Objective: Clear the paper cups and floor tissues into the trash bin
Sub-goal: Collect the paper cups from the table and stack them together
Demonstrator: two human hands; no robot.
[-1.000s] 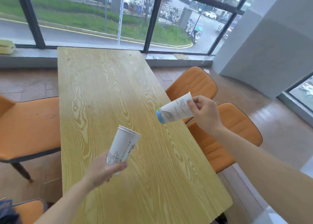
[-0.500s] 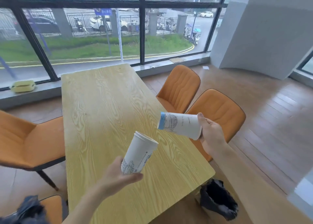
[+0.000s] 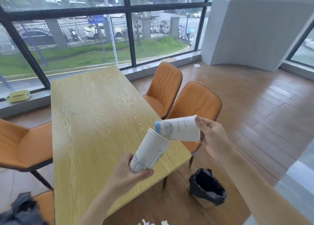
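Observation:
My left hand (image 3: 129,172) grips a white paper cup (image 3: 149,152) by its base, mouth tilted up and to the right. My right hand (image 3: 212,138) holds a second white paper cup (image 3: 178,128) by its rim, lying sideways with its blue-banded bottom pointing left. That bottom end touches the rim of the left cup, above the near right corner of the wooden table (image 3: 102,122). The trash bin (image 3: 206,186), lined with a black bag, stands on the floor below the right hand. White tissue scraps (image 3: 153,222) show at the bottom edge.
Two orange chairs (image 3: 195,104) stand along the table's right side, another orange chair (image 3: 22,144) on the left. A dark bag (image 3: 22,211) lies on a chair at bottom left. Large windows run behind; a white paper scrap (image 3: 197,65) lies on the far floor.
Both cups have come together: the right cup's bottom now meets the left cup's mouth. My view has pulled back and up, so more of the bin and floor shows.

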